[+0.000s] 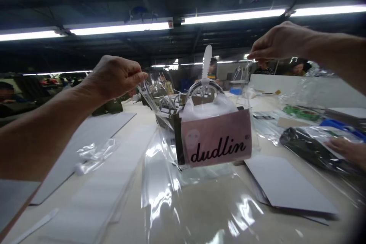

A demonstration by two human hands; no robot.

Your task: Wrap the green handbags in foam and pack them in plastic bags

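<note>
Film (166,143) edges apparently pinched, hands (116,74) (278,42) apart

Dark ceiling (85,0), bright tube lights (234,16)

The pink card (216,138) hides much of the dark bag (178,141) behind it, another person's hand (345,150) is cut off at right, and the far people (212,74) are blurred.

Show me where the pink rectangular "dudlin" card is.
The card is just right of centre in the head view, immediately below the translucent white wrapping.
</note>
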